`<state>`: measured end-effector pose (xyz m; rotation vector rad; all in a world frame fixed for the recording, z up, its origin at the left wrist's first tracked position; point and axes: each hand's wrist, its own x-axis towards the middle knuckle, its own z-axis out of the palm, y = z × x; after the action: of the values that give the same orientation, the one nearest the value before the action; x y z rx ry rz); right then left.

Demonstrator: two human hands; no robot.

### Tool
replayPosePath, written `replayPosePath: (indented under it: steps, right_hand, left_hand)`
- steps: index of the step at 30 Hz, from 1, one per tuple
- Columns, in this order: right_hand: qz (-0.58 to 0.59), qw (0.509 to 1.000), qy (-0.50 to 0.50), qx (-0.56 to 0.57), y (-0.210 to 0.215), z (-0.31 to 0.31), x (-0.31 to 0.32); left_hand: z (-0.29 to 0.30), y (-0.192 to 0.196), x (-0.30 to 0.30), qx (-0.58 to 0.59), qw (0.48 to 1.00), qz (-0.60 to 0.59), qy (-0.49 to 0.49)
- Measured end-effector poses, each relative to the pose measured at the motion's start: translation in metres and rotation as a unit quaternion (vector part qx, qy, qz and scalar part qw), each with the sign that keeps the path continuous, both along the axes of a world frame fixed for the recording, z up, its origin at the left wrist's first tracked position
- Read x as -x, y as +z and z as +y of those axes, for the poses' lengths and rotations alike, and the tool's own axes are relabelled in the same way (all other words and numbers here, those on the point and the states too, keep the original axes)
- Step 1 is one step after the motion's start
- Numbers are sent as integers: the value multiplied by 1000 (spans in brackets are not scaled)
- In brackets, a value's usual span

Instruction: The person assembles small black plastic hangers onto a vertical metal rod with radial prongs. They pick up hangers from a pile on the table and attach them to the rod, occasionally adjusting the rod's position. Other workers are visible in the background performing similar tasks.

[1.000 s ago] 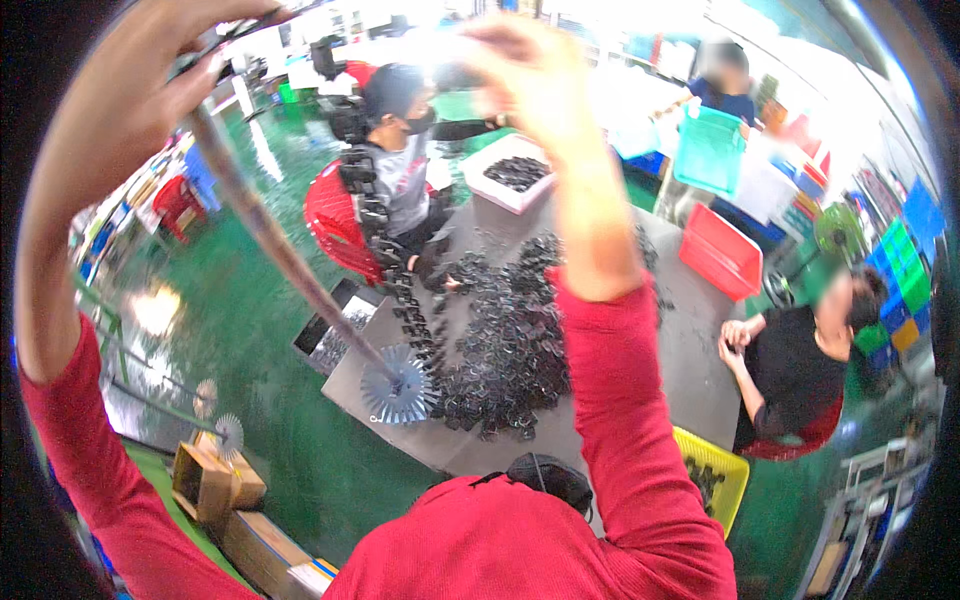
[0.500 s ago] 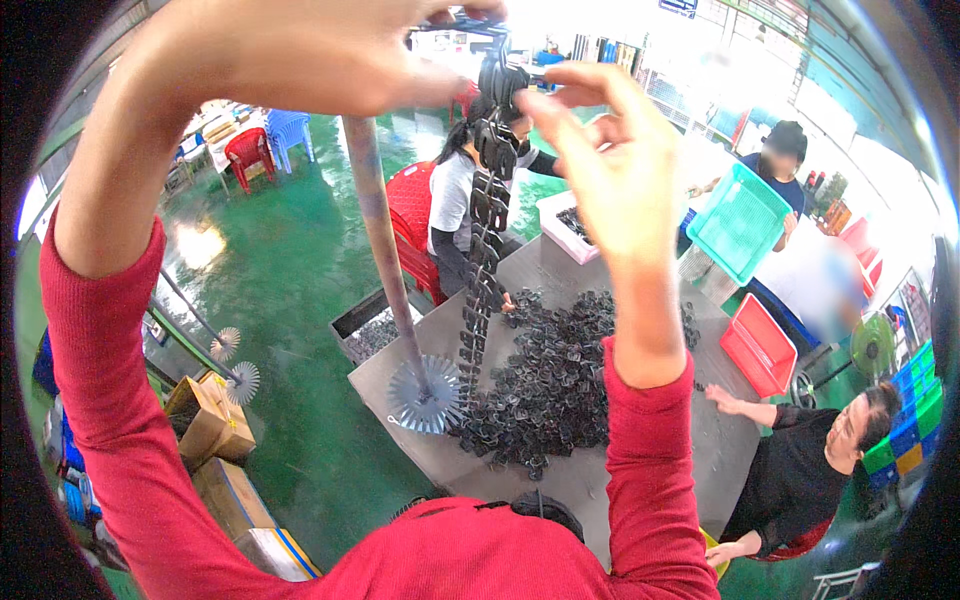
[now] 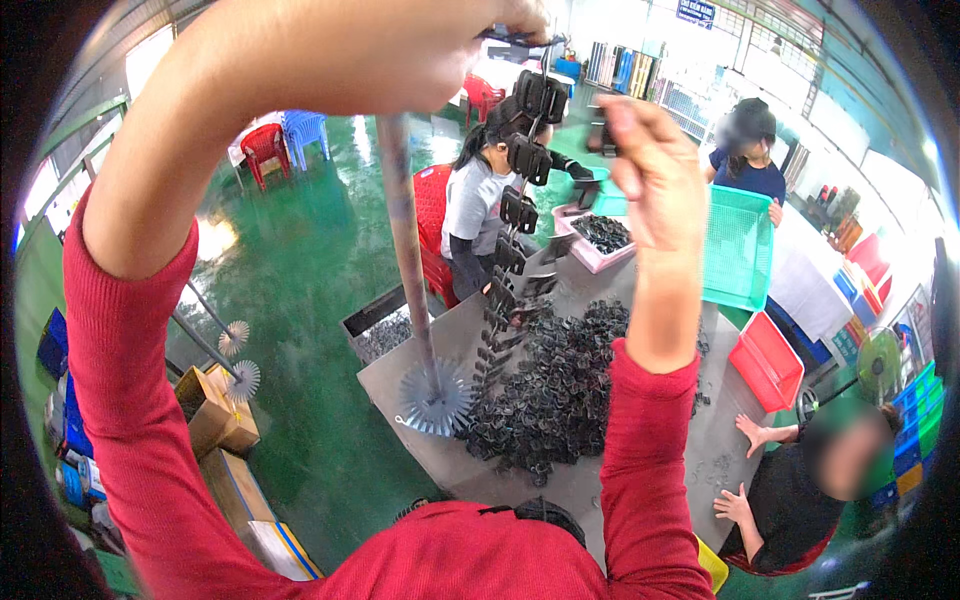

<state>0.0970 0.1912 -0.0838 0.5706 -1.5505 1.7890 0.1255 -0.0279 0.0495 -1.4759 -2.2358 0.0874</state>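
My left hand (image 3: pixel 435 50) is raised at the top of the head view, its fingertips curled round a thin dark bar (image 3: pixel 518 40). Below it hangs a string of black plastic clips (image 3: pixel 527 158), spaced apart, reaching down toward the table. My right hand (image 3: pixel 655 165) is lifted to the right of the string, fingers folded together. A blurred black piece (image 3: pixel 601 135) shows at its fingertips. Several smeared black clips (image 3: pixel 560 247) are in the air between the string and the table. A heap of loose black clips (image 3: pixel 560 385) lies beneath.
Left of the string stands a metal pole (image 3: pixel 405 230) with a spoked disc (image 3: pixel 436 395) on the grey table (image 3: pixel 420 440). Co-workers are at the far side and right. One holds a green basket (image 3: pixel 740 245). A red tray (image 3: pixel 766 360) and pink bin (image 3: pixel 600 258) sit near the table's edge.
My right hand has left the string and moved right, fingers now folded. The clips on the string hang wider apart, and blurred ones are in the air. My left hand has shifted slightly right.
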Motion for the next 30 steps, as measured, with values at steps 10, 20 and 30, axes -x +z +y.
replayPosePath:
  steps: [10, 20, 30]
  right_hand:
    - [-292, 709, -518, -380, -34, 155, 15]
    - [156, 890, -334, -269, 16, -48, 5]
    - [216, 830, -443, -261, 26, -74, 20]
  left_hand:
    - [-28, 6, 35, -24, 1000, 10, -16]
    - [-17, 14, -1, 29, 998, 16, 53]
    - [16, 23, -25, 21, 963, -96, 253]
